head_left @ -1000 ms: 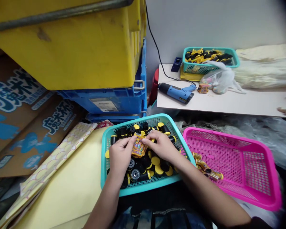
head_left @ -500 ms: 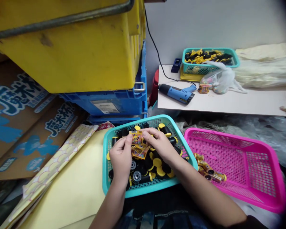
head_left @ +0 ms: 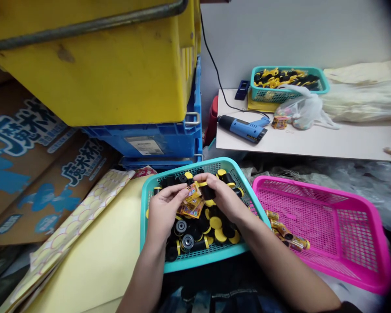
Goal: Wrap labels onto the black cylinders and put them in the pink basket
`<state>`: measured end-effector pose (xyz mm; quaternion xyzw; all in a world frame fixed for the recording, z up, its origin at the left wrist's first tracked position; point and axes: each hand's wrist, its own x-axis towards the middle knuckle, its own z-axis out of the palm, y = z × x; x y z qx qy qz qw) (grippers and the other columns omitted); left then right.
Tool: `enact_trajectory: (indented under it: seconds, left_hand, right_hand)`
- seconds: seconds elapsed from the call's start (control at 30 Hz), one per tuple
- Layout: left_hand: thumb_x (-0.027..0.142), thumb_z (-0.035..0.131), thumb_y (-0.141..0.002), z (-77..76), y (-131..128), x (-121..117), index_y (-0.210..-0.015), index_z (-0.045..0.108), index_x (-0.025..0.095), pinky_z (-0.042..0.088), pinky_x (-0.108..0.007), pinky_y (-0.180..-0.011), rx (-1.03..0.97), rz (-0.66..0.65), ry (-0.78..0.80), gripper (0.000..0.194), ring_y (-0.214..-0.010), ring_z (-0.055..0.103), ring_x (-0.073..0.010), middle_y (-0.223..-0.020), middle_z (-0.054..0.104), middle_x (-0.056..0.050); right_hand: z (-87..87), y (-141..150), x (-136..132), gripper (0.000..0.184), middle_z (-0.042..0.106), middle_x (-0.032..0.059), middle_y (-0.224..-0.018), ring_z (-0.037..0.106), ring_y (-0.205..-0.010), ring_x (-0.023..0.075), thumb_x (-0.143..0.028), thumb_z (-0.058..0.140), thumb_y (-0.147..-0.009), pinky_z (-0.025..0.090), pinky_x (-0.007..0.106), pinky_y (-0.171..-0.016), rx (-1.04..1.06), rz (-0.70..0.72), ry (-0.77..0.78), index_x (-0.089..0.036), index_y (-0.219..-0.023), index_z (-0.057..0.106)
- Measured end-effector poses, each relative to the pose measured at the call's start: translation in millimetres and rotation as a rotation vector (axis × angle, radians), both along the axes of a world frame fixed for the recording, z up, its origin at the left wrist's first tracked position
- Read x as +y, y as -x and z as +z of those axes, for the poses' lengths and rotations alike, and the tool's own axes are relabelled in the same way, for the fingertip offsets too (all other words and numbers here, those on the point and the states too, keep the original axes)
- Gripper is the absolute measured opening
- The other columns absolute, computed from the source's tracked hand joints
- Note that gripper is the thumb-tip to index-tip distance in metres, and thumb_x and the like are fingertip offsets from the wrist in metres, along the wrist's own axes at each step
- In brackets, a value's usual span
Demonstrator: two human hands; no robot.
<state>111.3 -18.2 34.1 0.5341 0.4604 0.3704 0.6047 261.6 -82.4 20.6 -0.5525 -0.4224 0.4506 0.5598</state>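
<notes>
Head view: I now have a black tube (head_left: 207,191) in the right hand (head_left: 227,198); the left hand (head_left: 161,211) still pinches a printed wrapper (head_left: 192,191); both pieces sit close.

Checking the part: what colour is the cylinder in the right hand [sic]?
Cylinder: black, yellow at one end; head view.

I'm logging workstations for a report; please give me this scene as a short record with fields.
Left hand: the left hand pinches a printed orange-and-yellow wrapper
Right hand: the right hand holds a black cylinder with a yellow end
Contact between wrapper and cylinder: cannot tell
Below hands: turquoise plastic mesh basket of black-and-yellow cylinders
Right side: pink plastic mesh basket with golden printed cylinders
White tabletop: blue-and-black pistol-shaped tool, white plastic bag
Left side: yellow plastic bin above blue plastic crate
</notes>
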Motion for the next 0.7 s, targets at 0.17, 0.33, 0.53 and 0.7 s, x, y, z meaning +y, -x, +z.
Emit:
enact_trajectory:
  seconds: [0.17,0.33,0.53,0.7]
  left_hand:
    - [0.033,0.076,-0.067,-0.4,2.0,-3.0,-0.082,0.076,0.018,0.057,-0.028,-0.072,0.061,0.049,-0.094,0.021,-0.083,0.070,-0.0201,-0.089,0.076,-0.005]
    - [0.037,0.077,-0.069,-7.4,5.1,-2.0,-0.086,0.077,0.018,0.058,-0.028,-0.070,0.001,-0.005,-0.051,0.025,-0.087,0.070,-0.0217,-0.098,0.075,-0.008]
    - [0.036,0.078,-0.070,-12.6,1.5,-6.8,-0.085,0.077,0.020,0.058,-0.028,-0.078,-0.096,-0.056,-0.018,0.022,-0.089,0.071,-0.0203,-0.096,0.076,-0.006]
    - [0.039,0.078,-0.071,-10.8,1.3,-7.3,-0.082,0.077,0.019,0.059,-0.026,-0.072,-0.161,-0.032,-0.046,0.022,-0.084,0.072,-0.0196,-0.093,0.076,-0.006]
  right_hand:
    - [1.7,-10.7,-11.3,0.032,0.063,0.0035,-0.099,0.058,-0.089,0.0154,-0.029,0.053,-0.080,0.046,0.029,-0.085,0.315,-0.042,0.069,-0.021,-0.109,0.062]
    - [11.1,-23.2,-21.8,0.041,0.062,0.0015,-0.096,0.058,-0.083,0.0114,-0.035,0.079,-0.067,0.048,0.022,-0.075,0.502,-0.118,0.062,-0.024,-0.104,0.065]
    - [10.1,-14.3,-15.4,0.038,0.057,-0.0019,-0.079,0.050,-0.066,0.0063,-0.038,0.083,-0.063,0.041,0.017,-0.058,0.422,-0.202,-0.062,-0.021,-0.093,0.066]
    - [0.9,-12.9,-11.6,0.040,0.057,-0.0014,-0.078,0.052,-0.066,0.0072,-0.040,0.082,-0.063,0.041,0.018,-0.057,0.387,-0.112,0.004,-0.018,-0.092,0.064]
